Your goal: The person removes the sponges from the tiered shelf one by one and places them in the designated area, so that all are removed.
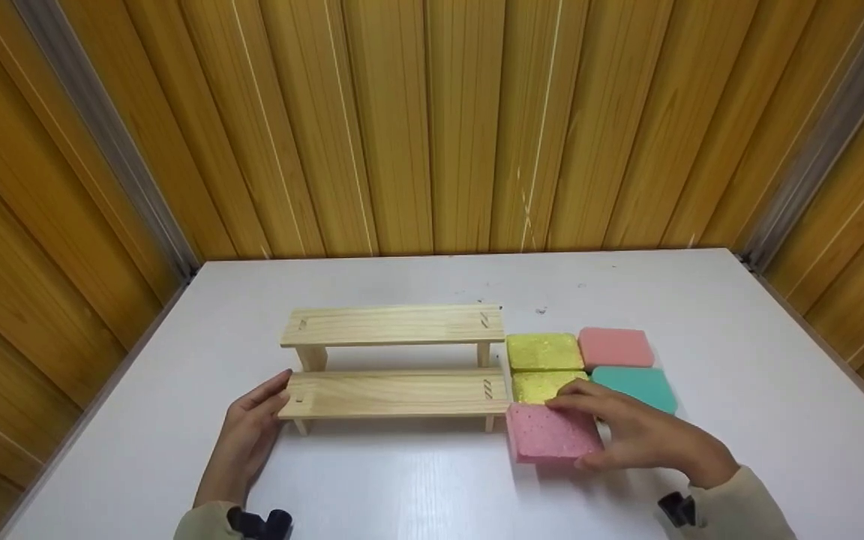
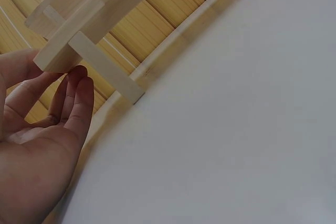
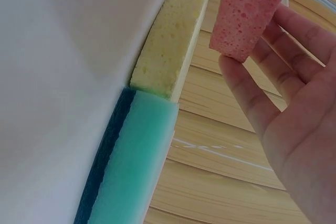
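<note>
A pale two-tier wooden shelf point(image 1: 394, 394) stands on the white table. My left hand point(image 1: 252, 427) holds the left end of its lower board; the left wrist view shows the fingertips point(image 2: 84, 90) at the board's end, near a leg. My right hand point(image 1: 646, 435) pinches a porous pink sponge point(image 1: 552, 433) between thumb and fingers, just right of the lower tier. In the right wrist view this pink sponge point(image 3: 252, 14) is raised above the other sponges. Behind it lie two yellow sponges point(image 1: 544, 351), the nearer partly hidden by the hand and the pink sponge.
A teal sponge point(image 1: 638, 388) with a dark layer underneath lies right of the yellow ones, partly behind my right hand. A salmon-pink sponge point(image 1: 616, 347) is at the back right of the group. Wood-look panels point(image 1: 462, 127) rise behind the table point(image 1: 402, 487).
</note>
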